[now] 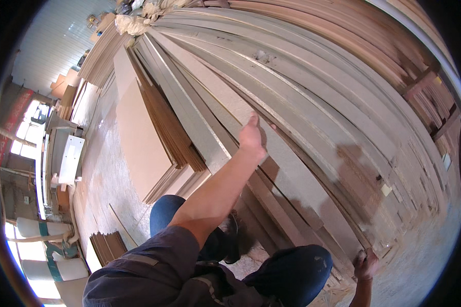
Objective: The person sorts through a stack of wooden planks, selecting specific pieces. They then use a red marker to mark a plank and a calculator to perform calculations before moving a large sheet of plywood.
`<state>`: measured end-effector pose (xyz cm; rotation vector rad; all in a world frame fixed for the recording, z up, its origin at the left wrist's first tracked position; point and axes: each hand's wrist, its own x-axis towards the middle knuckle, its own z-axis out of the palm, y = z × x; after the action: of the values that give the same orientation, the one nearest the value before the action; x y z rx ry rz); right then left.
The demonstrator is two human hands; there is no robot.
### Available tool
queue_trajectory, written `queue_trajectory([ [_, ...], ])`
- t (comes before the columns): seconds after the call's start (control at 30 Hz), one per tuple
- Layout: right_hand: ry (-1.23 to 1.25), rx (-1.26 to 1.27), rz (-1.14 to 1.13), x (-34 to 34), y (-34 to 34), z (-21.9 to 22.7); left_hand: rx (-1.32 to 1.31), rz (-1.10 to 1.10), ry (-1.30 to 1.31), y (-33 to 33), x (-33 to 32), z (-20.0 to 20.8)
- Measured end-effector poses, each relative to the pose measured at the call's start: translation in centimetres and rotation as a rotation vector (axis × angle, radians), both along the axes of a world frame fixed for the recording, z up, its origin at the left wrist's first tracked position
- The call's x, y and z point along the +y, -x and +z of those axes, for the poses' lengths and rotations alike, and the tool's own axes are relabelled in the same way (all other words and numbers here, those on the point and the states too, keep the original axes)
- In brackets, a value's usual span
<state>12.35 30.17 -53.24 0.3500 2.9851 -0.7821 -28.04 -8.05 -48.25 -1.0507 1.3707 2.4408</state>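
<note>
Near field, lower centre: a grey-sleeved upper arm and blue-trousered knees point(292, 271) are seen at the bottom edge, above a dusty floor point(425, 256) strewn with chips.

Right hand point(366, 263), lower right: it is closed round the near, low end of a long pale board point(292, 169); the fingers are curled tight, and the end they clasp is partly hidden.

Long pale board, centre: it runs diagonally from the lower right up toward the centre of the frame, lying against a leaning stack of boards point(317, 87) and just beside darker brown strips.

Left hand point(252, 137), centre: the arm is stretched out, and the hand is laid on the upper part of the same board. The fingers are folded over its far edge, the thumb is raised, and the grip is judged loose rather than clenched.

Handling note: control is judged best when both ends are held together, the board is kept flat to the stack, and the fingers are kept off the gaps between neighbouring edges, where pinching is likely.

Middle field, left of centre: a tan sheet point(138, 138) is propped beside a bundle of thin brown panels point(171, 133).

Far field, left edge: a white machine point(70, 158) and bright windows are seen.
</note>
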Motion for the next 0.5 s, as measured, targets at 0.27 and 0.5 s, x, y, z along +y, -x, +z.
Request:
queue_trajectory([
  [0.27,0.024,0.037,-0.123,-0.1,2.3,0.4,0.204,-0.193,-0.008,5.2,1.6,-1.1],
  [0.5,-0.198,0.069,-0.157,2.6,12.6,2.5,0.224,-0.447,-0.086,8.2,4.2,2.2],
])
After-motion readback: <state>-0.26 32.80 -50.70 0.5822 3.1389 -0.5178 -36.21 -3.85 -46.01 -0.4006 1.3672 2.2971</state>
